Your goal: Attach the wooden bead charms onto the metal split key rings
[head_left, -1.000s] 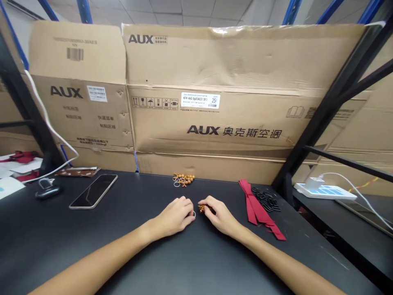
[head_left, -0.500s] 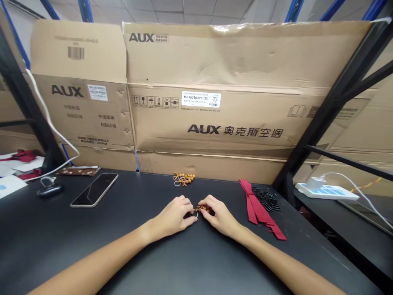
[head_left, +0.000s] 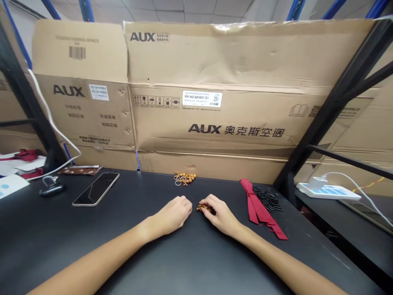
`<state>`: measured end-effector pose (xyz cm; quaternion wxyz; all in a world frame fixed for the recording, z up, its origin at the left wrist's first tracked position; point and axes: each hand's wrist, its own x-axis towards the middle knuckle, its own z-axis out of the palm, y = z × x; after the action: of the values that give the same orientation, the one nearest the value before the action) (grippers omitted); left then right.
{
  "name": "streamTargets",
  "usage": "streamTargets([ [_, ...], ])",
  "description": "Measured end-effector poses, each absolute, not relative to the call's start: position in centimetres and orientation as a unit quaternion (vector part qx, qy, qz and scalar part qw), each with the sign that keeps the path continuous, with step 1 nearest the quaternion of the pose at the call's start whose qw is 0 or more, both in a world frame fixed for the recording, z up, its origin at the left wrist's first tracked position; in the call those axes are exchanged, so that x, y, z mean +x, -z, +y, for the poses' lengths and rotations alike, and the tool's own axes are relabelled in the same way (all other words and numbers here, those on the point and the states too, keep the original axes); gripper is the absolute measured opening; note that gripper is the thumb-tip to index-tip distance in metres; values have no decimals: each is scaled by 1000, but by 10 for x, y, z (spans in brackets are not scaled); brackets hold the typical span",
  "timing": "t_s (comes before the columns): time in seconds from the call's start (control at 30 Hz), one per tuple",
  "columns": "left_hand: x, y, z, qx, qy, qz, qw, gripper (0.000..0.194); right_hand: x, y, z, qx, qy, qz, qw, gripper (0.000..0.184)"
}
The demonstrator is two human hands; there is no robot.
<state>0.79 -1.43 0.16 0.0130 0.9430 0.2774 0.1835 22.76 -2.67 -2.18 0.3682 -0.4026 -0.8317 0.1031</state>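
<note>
Near the middle of the black table, my right hand [head_left: 216, 213] is closed with thumb and fingers on a small bunch of brown wooden beads [head_left: 201, 208], partly hidden under the fingers. To its left, a short gap away, my left hand [head_left: 176, 213] is curled closed. Only a thin pale sliver shows at its fingertips, seemingly the key ring; the rest is covered. Farther back lies a small pile of bead key chains [head_left: 186, 179] with metal rings.
Red ribbon strips [head_left: 260, 209] lie to the right beside black clasps [head_left: 268, 199]. A phone [head_left: 96, 189], a dark earphone case [head_left: 52, 189] and a brown packet [head_left: 82, 170] are at left. Cardboard [head_left: 208, 61] walls the back; a power strip [head_left: 330, 191] stands far right.
My left hand has drawn slightly left from the beads and its fingers have curled in. The ring that showed between the hands is now mostly hidden. The right hand stays on the beads.
</note>
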Motion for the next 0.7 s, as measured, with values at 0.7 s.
streamTargets([
  [0.7, 17, 5, -13, 901, -246, 316, 167, 20, 221, 23, -34, -376, -133, -831, 388, 8],
])
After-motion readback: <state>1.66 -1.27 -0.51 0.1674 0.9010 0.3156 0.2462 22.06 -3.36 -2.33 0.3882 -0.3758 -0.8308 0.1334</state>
